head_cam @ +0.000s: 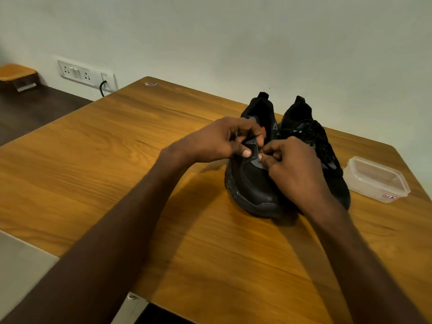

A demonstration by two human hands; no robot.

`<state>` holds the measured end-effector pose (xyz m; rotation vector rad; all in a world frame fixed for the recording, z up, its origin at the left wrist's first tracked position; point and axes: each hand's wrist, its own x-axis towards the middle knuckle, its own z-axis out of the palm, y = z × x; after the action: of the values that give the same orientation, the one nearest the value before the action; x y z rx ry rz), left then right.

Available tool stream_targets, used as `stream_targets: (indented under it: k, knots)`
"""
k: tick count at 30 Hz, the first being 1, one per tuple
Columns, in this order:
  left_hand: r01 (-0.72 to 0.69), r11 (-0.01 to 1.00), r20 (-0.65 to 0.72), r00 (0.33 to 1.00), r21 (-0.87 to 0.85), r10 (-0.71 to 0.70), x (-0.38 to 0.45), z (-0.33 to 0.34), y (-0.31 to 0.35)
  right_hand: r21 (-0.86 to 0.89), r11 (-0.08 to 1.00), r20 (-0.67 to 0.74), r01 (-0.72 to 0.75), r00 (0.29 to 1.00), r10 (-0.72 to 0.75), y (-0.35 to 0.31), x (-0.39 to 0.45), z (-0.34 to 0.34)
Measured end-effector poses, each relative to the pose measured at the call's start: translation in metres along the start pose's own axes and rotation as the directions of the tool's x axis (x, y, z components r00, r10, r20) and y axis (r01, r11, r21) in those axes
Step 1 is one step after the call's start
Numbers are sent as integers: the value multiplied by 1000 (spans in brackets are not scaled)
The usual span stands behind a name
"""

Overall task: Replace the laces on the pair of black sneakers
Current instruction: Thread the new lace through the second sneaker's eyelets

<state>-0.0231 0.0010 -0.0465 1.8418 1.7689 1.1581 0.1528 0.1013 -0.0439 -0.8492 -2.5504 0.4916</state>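
Note:
Two black sneakers stand side by side on the wooden table [117, 160], toes towards me. On the left sneaker [252, 183], my left hand [219, 141] grips the eyelet flap with curled fingers and thumb. My right hand [294, 164] pinches at the same eyelet area from the right; what it pinches is too small to tell. A bit of orange shows behind my left fingers. The right sneaker [311, 127] carries black laces and is partly hidden behind my right hand.
A clear plastic container [376, 178] with a small label stands to the right of the sneakers, near the table's right edge. A wall socket panel [77, 74] with a black cable lies beyond the table's far left corner. A wooden box [18, 77] sits far left.

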Motion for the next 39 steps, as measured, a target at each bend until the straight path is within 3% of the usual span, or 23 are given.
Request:
stream_targets:
  k: [4,9,12,15,18,22,24,26,28,30,35,39]
  knots:
    - [-1,1000,-15,1000,10,2,2,1,-1,-30,999,-2,11,1000,-11,0,0,0]
    - [8,1000,-13,1000,9,-8,3,1,-6,333,939,176,-91,984,33,-6,-4,-17]
    - [17,1000,-6,1000,16,-17,4,0,-6,380,918,220,-113,975,29,-4,-5,-23]
    - [29,1000,-3,1000,-9,-29,4,0,-7,283,955,171,-90,984,43,-5,-4,-21]
    - [36,999,-5,999,-15,-36,3,1,-8,33,999,114,-38,993,34,-11,-1,-15]
    - [41,999,-1,999,-3,-41,4,3,-9,-277,961,62,-21,997,40,-21,1,-8]
    - [37,999,4,999,-6,-37,4,2,-10,-230,972,7,-42,999,45,-21,-1,-3]
    - [41,999,9,999,-19,-41,4,2,-11,-68,997,-22,-42,999,41,-16,-2,0]
    - [42,999,5,999,-34,-42,4,3,-10,158,986,25,-59,998,55,-11,-2,-4]
    - [37,998,8,999,-42,-36,4,2,-10,279,958,75,-71,996,52,-9,-3,-7]
    - [103,988,66,993,-116,-96,0,-7,-10,197,980,24,-20,1000,16,-4,-2,-2]
    - [42,997,7,999,-64,-41,3,-2,-9,177,983,-41,50,998,-43,0,-4,-5]
